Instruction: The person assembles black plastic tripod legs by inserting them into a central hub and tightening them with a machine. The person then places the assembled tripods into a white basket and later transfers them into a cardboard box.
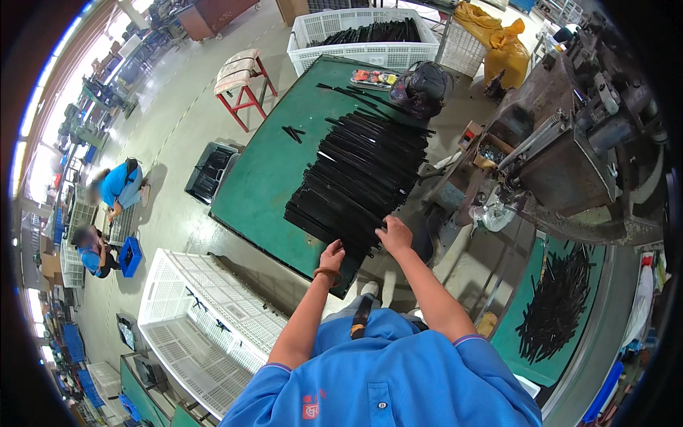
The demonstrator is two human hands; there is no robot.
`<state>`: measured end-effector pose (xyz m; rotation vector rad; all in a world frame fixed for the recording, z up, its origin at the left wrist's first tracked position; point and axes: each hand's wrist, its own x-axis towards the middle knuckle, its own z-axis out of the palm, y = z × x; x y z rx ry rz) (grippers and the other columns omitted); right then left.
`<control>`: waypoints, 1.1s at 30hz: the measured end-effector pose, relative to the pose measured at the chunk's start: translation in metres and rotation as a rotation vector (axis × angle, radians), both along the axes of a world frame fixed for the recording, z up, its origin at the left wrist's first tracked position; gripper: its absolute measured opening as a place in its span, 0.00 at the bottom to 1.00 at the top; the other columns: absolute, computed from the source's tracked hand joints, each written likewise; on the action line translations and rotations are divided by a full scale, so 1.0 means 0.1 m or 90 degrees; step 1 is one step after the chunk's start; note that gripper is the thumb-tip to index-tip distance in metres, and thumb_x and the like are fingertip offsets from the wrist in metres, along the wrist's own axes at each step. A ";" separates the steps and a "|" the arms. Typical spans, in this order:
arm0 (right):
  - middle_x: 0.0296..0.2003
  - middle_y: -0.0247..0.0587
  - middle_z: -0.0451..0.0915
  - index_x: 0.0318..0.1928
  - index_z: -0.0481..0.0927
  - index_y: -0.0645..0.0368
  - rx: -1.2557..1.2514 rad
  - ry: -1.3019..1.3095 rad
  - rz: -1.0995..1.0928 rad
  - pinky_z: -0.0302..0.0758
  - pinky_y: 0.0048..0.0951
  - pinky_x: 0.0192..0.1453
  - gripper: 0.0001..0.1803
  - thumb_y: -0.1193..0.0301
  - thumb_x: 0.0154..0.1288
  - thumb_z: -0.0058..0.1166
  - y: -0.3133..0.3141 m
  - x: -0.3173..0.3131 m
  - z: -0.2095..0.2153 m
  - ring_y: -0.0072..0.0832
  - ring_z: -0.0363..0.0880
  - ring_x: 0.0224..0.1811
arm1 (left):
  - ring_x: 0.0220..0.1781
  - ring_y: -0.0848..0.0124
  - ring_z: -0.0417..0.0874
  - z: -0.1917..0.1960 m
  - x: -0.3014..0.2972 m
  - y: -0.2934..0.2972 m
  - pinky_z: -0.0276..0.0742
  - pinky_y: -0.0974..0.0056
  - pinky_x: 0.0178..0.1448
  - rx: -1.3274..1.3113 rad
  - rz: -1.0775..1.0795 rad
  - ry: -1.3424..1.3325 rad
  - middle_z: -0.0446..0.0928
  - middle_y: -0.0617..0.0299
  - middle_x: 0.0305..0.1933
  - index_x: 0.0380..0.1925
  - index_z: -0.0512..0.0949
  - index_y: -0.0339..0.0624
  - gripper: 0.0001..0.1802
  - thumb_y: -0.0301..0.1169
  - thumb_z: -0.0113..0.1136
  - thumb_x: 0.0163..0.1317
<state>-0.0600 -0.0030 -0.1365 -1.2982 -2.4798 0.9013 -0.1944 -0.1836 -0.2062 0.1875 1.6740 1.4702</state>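
Note:
A wide pile of long, thin black strips (pixel 359 167) lies side by side on a green-topped table (pixel 249 181). My left hand (pixel 329 257) is at the pile's near edge, its fingers bent together on the strips there; a brown bracelet circles that wrist. To its right, my right hand (pixel 395 235) closes its fingers at the right-hand ends of the near strips. How many strips each hand grips is too small to tell. A few short black pieces (pixel 292 134) lie apart on the table's left side.
A dark machine (pixel 569 164) stands close on the right. White crates stand at near left (pixel 203 313) and far end (pixel 363 51). A dark bag (pixel 425 85) sits on the table's far corner. More black pieces (pixel 558 302) lie at right. Two people (pixel 121 186) crouch far left.

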 end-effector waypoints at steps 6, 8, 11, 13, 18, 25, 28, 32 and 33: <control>0.37 0.46 0.82 0.37 0.80 0.57 -0.148 -0.082 -0.023 0.76 0.43 0.45 0.21 0.55 0.49 0.63 0.01 0.34 -0.05 0.43 0.80 0.43 | 0.57 0.69 0.74 -0.15 0.01 -0.04 0.70 0.67 0.57 0.018 -0.033 0.012 0.72 0.58 0.60 0.63 0.66 0.38 0.28 0.25 0.57 0.61; 0.36 0.47 0.82 0.36 0.82 0.57 -0.160 -0.025 -0.018 0.75 0.42 0.45 0.19 0.56 0.52 0.61 0.04 0.37 -0.05 0.44 0.80 0.42 | 0.55 0.71 0.75 -0.21 -0.05 -0.05 0.72 0.67 0.53 0.000 -0.046 0.007 0.73 0.60 0.60 0.63 0.66 0.41 0.28 0.26 0.58 0.62; 0.33 0.47 0.82 0.37 0.83 0.58 -0.214 0.022 0.019 0.75 0.41 0.44 0.16 0.59 0.57 0.57 0.21 0.44 -0.06 0.44 0.80 0.39 | 0.54 0.68 0.76 -0.04 -0.08 0.02 0.74 0.62 0.53 -0.036 -0.052 -0.028 0.73 0.59 0.59 0.61 0.68 0.41 0.26 0.26 0.56 0.62; 0.33 0.47 0.82 0.37 0.82 0.58 -0.222 0.075 0.007 0.75 0.41 0.43 0.14 0.61 0.60 0.54 0.25 0.41 -0.04 0.45 0.80 0.39 | 0.51 0.69 0.78 0.03 -0.13 0.02 0.75 0.65 0.48 -0.060 -0.037 -0.048 0.75 0.60 0.57 0.60 0.69 0.41 0.25 0.26 0.57 0.62; 0.33 0.41 0.83 0.42 0.80 0.63 -0.217 0.234 -0.028 0.76 0.29 0.36 0.13 0.66 0.66 0.51 0.32 0.37 0.22 0.30 0.82 0.30 | 0.49 0.60 0.80 0.37 -0.22 0.04 0.77 0.61 0.50 -0.168 -0.082 0.412 0.74 0.53 0.56 0.57 0.70 0.40 0.24 0.25 0.57 0.59; 0.30 0.34 0.82 0.52 0.74 0.61 -0.672 0.343 -0.068 0.68 0.20 0.29 0.15 0.65 0.72 0.43 0.24 1.07 1.11 0.21 0.80 0.27 | 0.71 0.57 0.58 2.33 0.21 0.71 0.53 0.46 0.70 0.103 -0.474 1.077 0.60 0.54 0.69 0.63 0.64 0.45 0.48 0.39 0.74 0.38; 0.27 0.39 0.79 0.48 0.74 0.62 -0.681 0.397 -0.040 0.65 0.20 0.23 0.13 0.66 0.71 0.47 0.05 1.41 1.45 0.19 0.70 0.19 | 0.75 0.63 0.51 2.33 0.39 0.97 0.49 0.45 0.72 0.083 -0.662 1.269 0.51 0.60 0.74 0.67 0.60 0.53 0.40 0.41 0.62 0.53; 0.24 0.35 0.78 0.50 0.78 0.60 -0.709 0.327 -0.007 0.57 0.19 0.18 0.16 0.63 0.70 0.50 -0.03 2.06 1.69 0.13 0.61 0.15 | 0.56 0.66 0.74 2.41 0.64 1.27 0.66 0.55 0.62 0.325 -0.745 1.275 0.74 0.62 0.54 0.54 0.72 0.53 0.24 0.39 0.60 0.56; 0.24 0.34 0.79 0.50 0.78 0.60 -0.715 0.312 0.016 0.58 0.18 0.18 0.16 0.62 0.70 0.50 -0.01 2.18 1.74 0.12 0.62 0.15 | 0.49 0.67 0.80 2.43 0.72 1.33 0.71 0.57 0.57 0.338 -0.829 1.267 0.79 0.62 0.48 0.51 0.74 0.53 0.21 0.40 0.61 0.56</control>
